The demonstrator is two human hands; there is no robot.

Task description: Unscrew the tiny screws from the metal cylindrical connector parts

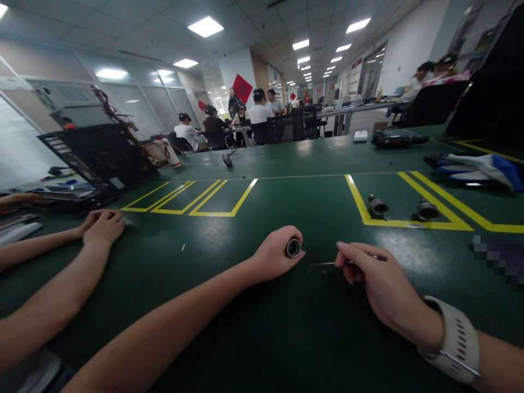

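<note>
My left hand is wrapped round a metal cylindrical part, whose round open end faces me. To its right, my right hand grips a thin screwdriver-like tool with a dark handle, its tip pointing left toward the left hand without touching it. A tiny dark ring lies on the green table just under the tool's shaft. Two similar metal parts, one on the left and one on the right, rest inside a yellow taped box beyond my right hand.
Another person's hands rest on the green table at the left. Blue and white gloves and a black power tool lie at the back right. A small metal part sits farther back.
</note>
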